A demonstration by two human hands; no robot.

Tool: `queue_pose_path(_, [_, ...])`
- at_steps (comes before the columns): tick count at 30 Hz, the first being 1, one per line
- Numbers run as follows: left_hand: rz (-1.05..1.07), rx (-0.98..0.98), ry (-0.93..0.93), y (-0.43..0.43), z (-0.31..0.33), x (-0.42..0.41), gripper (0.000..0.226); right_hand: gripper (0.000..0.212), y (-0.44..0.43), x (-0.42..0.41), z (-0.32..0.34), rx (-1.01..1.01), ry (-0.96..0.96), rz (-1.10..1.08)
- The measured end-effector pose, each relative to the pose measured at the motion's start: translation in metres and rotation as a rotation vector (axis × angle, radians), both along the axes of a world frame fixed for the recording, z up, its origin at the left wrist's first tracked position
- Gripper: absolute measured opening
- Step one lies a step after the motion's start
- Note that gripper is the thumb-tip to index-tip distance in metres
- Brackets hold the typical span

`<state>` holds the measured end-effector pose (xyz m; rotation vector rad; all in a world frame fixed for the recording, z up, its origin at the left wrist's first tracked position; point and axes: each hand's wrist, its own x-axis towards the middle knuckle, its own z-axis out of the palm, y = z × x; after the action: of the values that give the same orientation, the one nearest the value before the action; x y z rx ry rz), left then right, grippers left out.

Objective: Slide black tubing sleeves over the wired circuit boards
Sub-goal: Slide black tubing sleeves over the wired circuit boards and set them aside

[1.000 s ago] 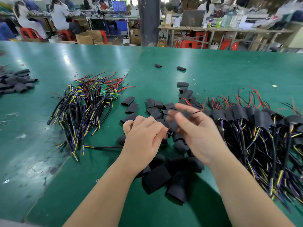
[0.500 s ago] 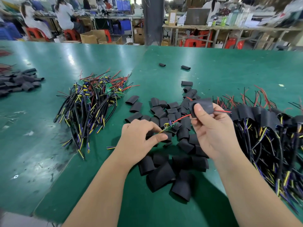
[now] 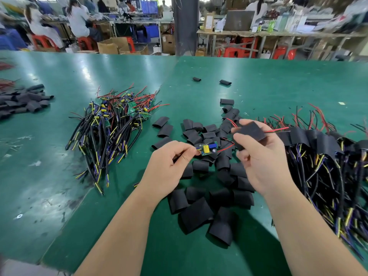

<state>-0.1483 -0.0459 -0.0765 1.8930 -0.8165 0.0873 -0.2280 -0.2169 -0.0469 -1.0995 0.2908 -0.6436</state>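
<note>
Left hand (image 3: 169, 164) pinches board (image 3: 208, 149), right hand (image 3: 260, 162) sleeve (image 3: 252, 131), wire piles (image 3: 111, 126) flanking.

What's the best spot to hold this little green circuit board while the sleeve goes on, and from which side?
Probably pinch the left end of the circuit board, coming from the left as the left hand does. Its red wires run right through the sleeve in the right hand, so that end must stay free.
</note>
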Motion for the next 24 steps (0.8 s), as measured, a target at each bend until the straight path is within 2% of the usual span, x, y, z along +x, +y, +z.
queue_pose_path(4, [-0.011,-0.017,-0.053,-0.002,-0.001,-0.003,0.021,0.037,0.008,-0.002,0.001,0.109,-0.087,0.325])
queue_pose_path(7, [-0.007,-0.055,-0.083,-0.002,0.001,-0.003,0.024,0.038,0.006,-0.003,0.001,0.115,-0.138,0.434])
queue_pose_path(14, [-0.010,-0.081,-0.059,0.001,0.002,-0.003,0.022,0.037,-0.002,-0.005,-0.002,-0.137,-0.128,0.419])
queue_pose_path(17, [0.005,-0.094,-0.025,0.002,0.004,-0.004,0.018,0.034,-0.005,-0.006,-0.002,-0.262,-0.100,0.365])
queue_pose_path(21, [-0.011,-0.154,0.033,0.002,0.007,-0.005,0.023,0.032,-0.009,-0.008,-0.001,-0.427,-0.004,0.260])
queue_pose_path(24, [-0.043,-0.196,0.066,0.002,0.010,-0.006,0.020,0.034,-0.007,-0.007,-0.002,-0.405,-0.003,0.279])
